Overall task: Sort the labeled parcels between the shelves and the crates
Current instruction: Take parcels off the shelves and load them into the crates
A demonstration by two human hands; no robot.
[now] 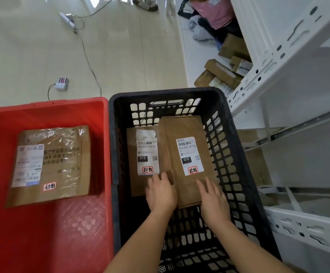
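A black slotted crate (231, 146) holds two brown labelled parcels. The taller box (181, 131) stands at the right, its white label facing up. A flatter parcel (133, 146) lies beside it at the left. My left hand (161, 194) presses against the near left side of the taller box with fairly straight fingers. My right hand (214, 201) rests flat on its near right top edge. A red crate (48, 107) at the left holds one wide taped parcel (61, 154) with a label.
White metal shelves (290, 62) rise at the right, close to the black crate. More cardboard parcels (222, 72) and bags lie on the floor behind them. A power strip (68, 20) and cable cross the tiled floor beyond the crates.
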